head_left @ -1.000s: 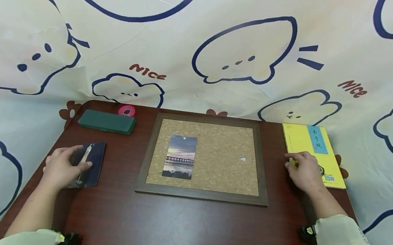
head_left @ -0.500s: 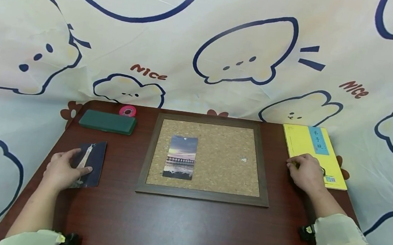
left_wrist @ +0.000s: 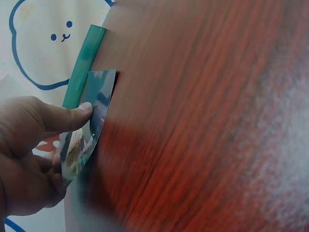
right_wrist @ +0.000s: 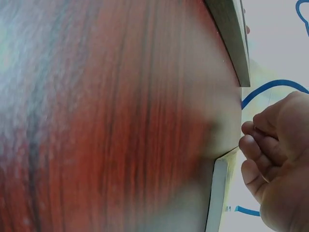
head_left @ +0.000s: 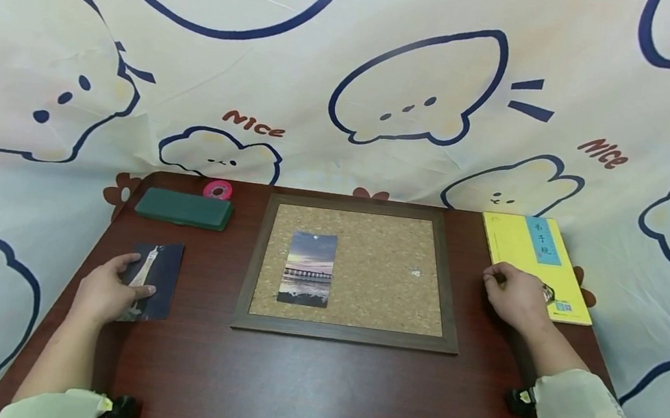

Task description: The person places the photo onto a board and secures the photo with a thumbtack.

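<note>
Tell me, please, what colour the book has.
The book is yellow, with a blue label; the head view shows it best.

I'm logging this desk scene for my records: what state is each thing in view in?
Tower photo: slightly bent, pinched by the left hand.
Right hand: curled; whether it holds something small is unclear.
Corkboard: lying on the table.
Pier photo: flat on the corkboard.
Green case: closed.
Pink tape roll: partly hidden behind the case.
Yellow book: closed.
</note>
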A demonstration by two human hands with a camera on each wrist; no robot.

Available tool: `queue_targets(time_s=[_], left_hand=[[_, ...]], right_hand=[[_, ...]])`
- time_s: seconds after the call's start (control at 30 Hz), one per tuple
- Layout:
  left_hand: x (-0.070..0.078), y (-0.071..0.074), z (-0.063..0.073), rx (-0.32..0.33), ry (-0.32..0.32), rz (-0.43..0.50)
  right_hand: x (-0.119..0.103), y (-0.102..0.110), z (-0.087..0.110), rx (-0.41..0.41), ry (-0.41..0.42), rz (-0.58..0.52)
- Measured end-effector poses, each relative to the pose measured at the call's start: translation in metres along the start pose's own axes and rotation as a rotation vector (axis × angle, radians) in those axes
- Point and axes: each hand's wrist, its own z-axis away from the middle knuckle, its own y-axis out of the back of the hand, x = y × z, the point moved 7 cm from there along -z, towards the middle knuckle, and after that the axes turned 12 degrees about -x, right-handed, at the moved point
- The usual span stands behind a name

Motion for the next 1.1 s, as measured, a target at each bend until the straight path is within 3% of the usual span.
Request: queue_targets(time_s=[0.23, 0.47, 0.63, 0.93, 1.1], left_hand=[[0.001, -0.003, 0.000, -0.014, -0.022, 0.060], [0.009, -0.006, -0.002, -0.073, -0.109, 0.254], [0.018, -0.006, -0.001, -0.093, -0.139, 0.302], [0.048, -0.009, 0.005, -0.084, -0.228, 0.343], [0.067, -0.013, 0.005, -0.082, -0.245, 0.348]], right_hand=[[-0.007, -0.002, 0.000, 0.004, 0.041, -0.011], [-0.010, 0.000, 0.000, 0.026, 0.061, -0.020], [-0.013, -0.001, -0.001, 0.043, 0.084, -0.018], [-0.019, -0.004, 0.001, 0.052, 0.099, -0.016], [-0.025, -0.005, 0.001, 0.048, 0.107, -0.025]])
